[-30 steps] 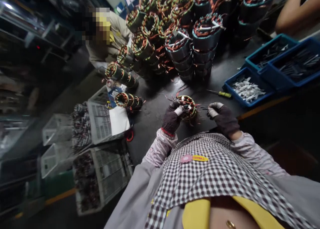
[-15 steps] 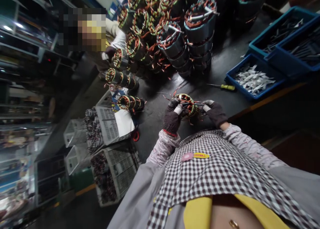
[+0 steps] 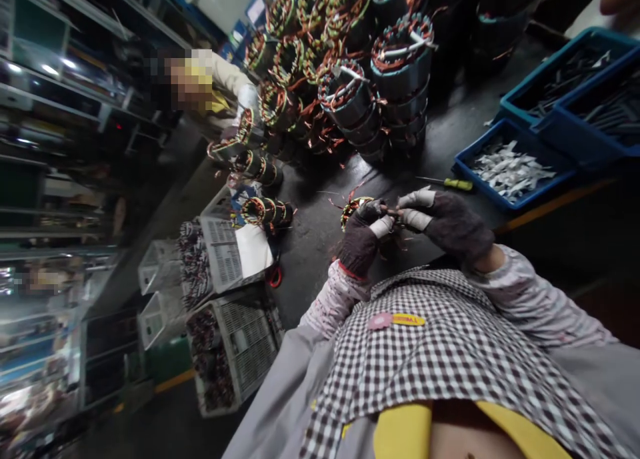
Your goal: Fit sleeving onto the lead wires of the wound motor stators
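Observation:
A motor stator (image 3: 349,209) with copper windings lies on the dark table in front of me, largely covered by my left hand. My left hand (image 3: 361,235), in a dark fingerless glove with taped fingertips, is closed at its right side on copper wires (image 3: 391,211). From the right, my right hand (image 3: 445,220), gloved and taped the same way, pinches the ends of these wires. The fingertips of both hands nearly meet there. Loose wire ends stick out above the stator and below the hands.
Wound stators (image 3: 350,92) stand stacked at the back; a shorter stack (image 3: 267,212) lies at left. A yellow-handled screwdriver (image 3: 457,184) lies beside a blue bin (image 3: 515,172) of white pieces. More blue bins (image 3: 555,72) hold dark tubes. Crates (image 3: 240,345) stand left. A co-worker (image 3: 225,79) is at the far left.
My right hand has come closer to the left one and turned, its fingers now at the wire ends. My left hand now covers more of the stator. The view has shifted slightly.

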`<move>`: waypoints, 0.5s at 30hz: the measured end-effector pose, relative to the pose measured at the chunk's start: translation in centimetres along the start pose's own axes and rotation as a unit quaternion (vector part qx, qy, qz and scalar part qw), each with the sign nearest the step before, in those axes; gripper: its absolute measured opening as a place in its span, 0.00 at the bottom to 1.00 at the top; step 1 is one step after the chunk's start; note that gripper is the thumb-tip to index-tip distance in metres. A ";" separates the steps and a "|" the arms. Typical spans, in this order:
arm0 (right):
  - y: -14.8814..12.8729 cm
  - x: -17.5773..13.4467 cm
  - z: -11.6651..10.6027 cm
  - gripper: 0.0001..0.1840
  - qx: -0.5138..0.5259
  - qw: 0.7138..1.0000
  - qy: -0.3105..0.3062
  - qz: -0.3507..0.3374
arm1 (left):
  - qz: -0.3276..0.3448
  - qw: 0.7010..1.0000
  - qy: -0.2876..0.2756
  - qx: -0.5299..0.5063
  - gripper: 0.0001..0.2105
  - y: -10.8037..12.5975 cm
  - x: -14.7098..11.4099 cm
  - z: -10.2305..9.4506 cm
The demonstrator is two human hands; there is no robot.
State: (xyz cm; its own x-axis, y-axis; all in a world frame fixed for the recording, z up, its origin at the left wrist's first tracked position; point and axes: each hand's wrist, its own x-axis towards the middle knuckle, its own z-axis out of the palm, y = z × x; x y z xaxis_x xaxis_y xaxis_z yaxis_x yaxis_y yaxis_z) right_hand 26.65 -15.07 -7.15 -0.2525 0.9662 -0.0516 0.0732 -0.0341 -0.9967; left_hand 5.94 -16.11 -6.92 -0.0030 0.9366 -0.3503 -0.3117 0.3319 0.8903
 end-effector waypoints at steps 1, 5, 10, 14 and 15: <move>0.2 0.1 0.1 0.14 0.009 1.000 0.027 0.010 | 0.003 1.000 0.010 -0.002 0.21 0.1 0.0 -0.4; 3.8 0.2 0.3 0.15 0.060 0.986 0.116 0.102 | 0.013 0.997 0.078 -0.012 0.22 0.1 0.0 -2.3; 7.7 0.5 1.7 0.14 0.097 0.967 0.133 0.193 | 0.008 0.994 0.096 -0.041 0.24 -0.4 0.0 -2.6; 8.5 1.1 2.1 0.16 0.084 0.966 0.165 0.182 | -0.006 0.993 0.115 -0.041 0.23 -0.7 0.4 -2.4; 8.5 1.3 2.2 0.17 0.081 0.966 0.167 0.178 | -0.011 0.992 0.118 -0.040 0.23 -0.8 0.4 -2.4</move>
State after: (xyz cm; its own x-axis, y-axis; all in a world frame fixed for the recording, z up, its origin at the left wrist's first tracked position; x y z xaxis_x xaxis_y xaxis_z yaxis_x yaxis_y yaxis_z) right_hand 24.87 -14.69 -15.86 0.0877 0.9135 -0.3972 -0.0598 -0.3932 -0.9175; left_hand 3.87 -16.26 -8.44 -0.2152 0.8738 -0.4361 -0.3890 0.3329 0.8590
